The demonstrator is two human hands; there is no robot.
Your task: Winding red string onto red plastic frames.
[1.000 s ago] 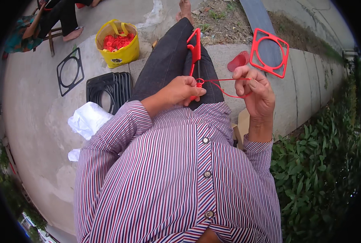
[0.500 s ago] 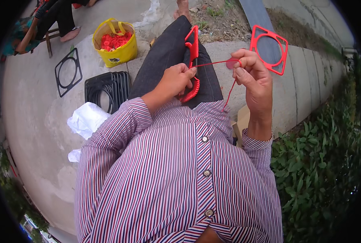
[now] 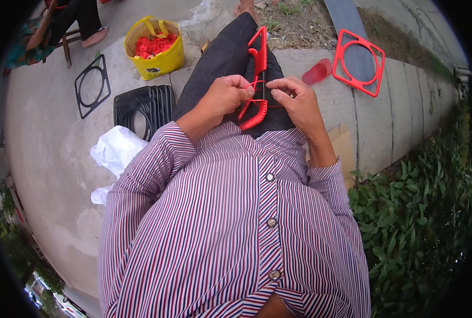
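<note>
A red plastic frame [image 3: 258, 59] stands on edge between my thighs, with red cord [image 3: 255, 120] wound closely round its near part. My left hand [image 3: 226, 96] is closed at the left side of the frame, pinching a loop of the cord. Just right of the frame, my right hand [image 3: 299, 104] has thumb and forefinger drawn together on the cord. A stretch of cord crosses the frame between both hands, and a thin end trails below the right fingers. The fingertips partly hide the cord.
A yellow bag [image 3: 168, 59] full of red cord stands ahead left. Nearby are stacked black frames [image 3: 164, 103], a single black frame [image 3: 107, 87] and a white plastic bag [image 3: 114, 148]. Another red frame [image 3: 381, 74] and a reddish translucent piece [image 3: 317, 71] lie right. Bushes [image 3: 400, 212] border the right; another person sits far left.
My right hand has come down and left from its raised position to the frame, bringing the cord with it. My left hand has shifted slightly and now holds a loop.
</note>
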